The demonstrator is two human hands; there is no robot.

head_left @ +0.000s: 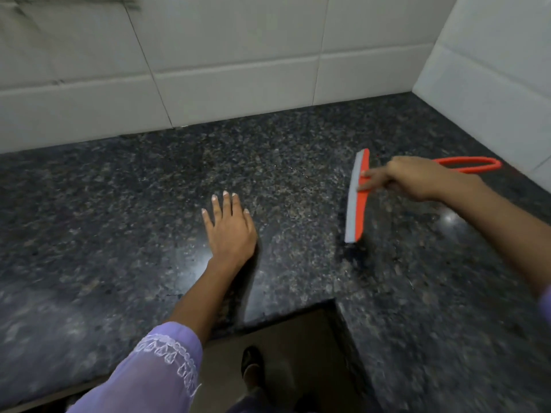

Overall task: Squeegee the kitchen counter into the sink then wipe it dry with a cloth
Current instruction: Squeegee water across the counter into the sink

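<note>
Your right hand (417, 178) grips the squeegee (357, 195) by its orange handle, with the fingers stretched forward onto the back of the head. The loop end of the handle sticks out behind your hand toward the right wall. The grey blade faces left and runs roughly front to back. Its near end seems to touch the worktop (119, 210), but whether the far end does, you cannot tell from here. It sits toward the back right corner of the worktop.

Your left hand (229, 231) lies flat and open on the dark speckled stone, fingers spread and pointing at the back wall, well apart from the squeegee and left of it. It holds nothing. It lies on the stretch of stone to the left of the blade.

White wall tiles (238, 55) close off the back and right edges. The front edge steps inward at an inner corner near you, and your foot (252, 365) shows on the floor below it. A lilac sleeve (155, 374) covers your left forearm.
</note>
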